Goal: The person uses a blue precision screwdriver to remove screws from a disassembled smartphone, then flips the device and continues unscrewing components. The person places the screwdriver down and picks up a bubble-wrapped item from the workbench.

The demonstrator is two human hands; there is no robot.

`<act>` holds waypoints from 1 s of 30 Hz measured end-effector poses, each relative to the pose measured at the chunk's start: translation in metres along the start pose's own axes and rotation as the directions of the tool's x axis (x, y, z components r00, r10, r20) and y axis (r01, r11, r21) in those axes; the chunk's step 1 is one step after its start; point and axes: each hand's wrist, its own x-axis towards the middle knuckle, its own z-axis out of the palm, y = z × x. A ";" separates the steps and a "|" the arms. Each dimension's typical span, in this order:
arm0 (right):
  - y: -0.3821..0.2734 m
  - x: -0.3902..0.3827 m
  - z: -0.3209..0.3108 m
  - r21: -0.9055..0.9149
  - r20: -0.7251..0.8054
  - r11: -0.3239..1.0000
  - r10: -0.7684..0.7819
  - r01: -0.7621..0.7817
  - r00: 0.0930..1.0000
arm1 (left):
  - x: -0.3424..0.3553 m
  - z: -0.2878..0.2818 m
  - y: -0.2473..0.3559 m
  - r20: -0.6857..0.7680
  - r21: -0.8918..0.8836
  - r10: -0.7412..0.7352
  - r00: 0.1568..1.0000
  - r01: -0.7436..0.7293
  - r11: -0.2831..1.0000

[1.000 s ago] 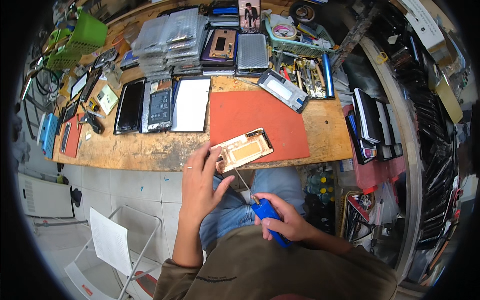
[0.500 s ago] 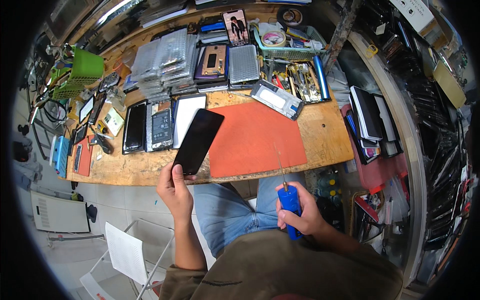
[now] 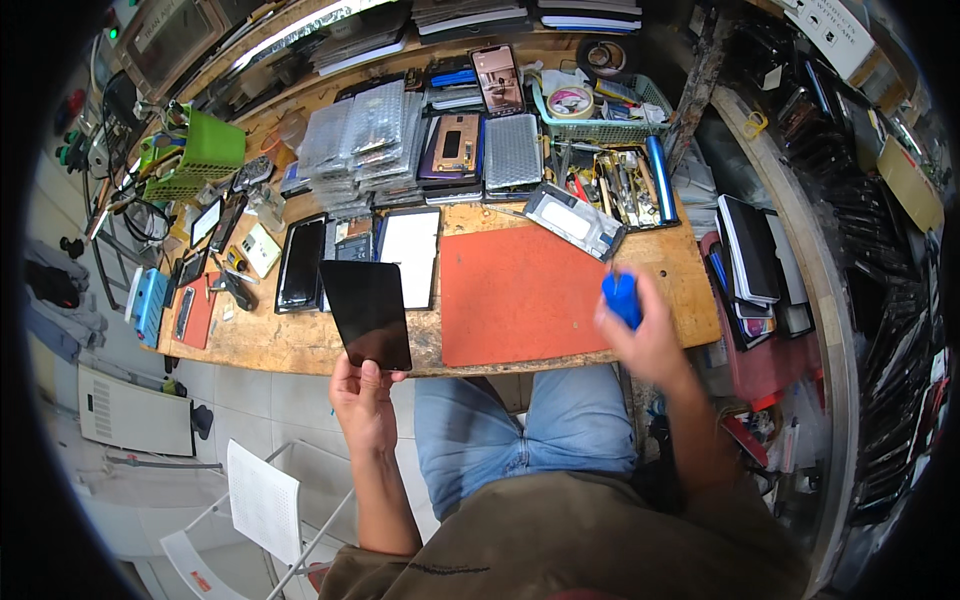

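Note:
My left hand (image 3: 366,405) pinches the lower end of a black phone screen (image 3: 368,315), thumb on its glossy face. The screen stands up over the front of the workbench, its top leaning slightly left. In my right hand (image 3: 645,335), somewhat blurred, is a blue handheld tool (image 3: 621,298), the fingers wrapped around its body. Its thin tip points toward the back of the bench and hardly shows. This hand is above the right edge of an orange mat (image 3: 520,300). Just beyond it lies a silver phone frame (image 3: 575,222), partly over the mat.
Opened phones (image 3: 300,265) and a white panel (image 3: 408,265) lie left of the mat. Behind are bubble-wrapped stacks (image 3: 360,135), a propped-up lit phone (image 3: 498,80), a tool tray (image 3: 630,190) and a teal basket (image 3: 610,128). A green basket (image 3: 215,150) stands at far left.
My right hand has moved forward from over my lap to above the mat's right edge with the blue tool. The phone screen has tipped from leaning right to leaning slightly left.

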 end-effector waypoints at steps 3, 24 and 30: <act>0.027 0.080 -0.018 -0.221 -0.157 0.965 -0.178 0.141 0.971 | -0.008 -0.004 0.005 0.009 0.056 0.053 0.999 -0.053 0.997; 0.067 0.202 -0.013 0.623 0.008 0.781 -0.049 0.033 0.999 | -0.023 0.000 -0.020 -0.186 0.202 0.079 0.979 -0.040 0.979; 0.067 0.201 -0.013 0.619 -0.072 0.780 -0.061 0.093 0.996 | -0.022 0.017 -0.023 -0.155 0.238 0.112 0.982 -0.072 0.968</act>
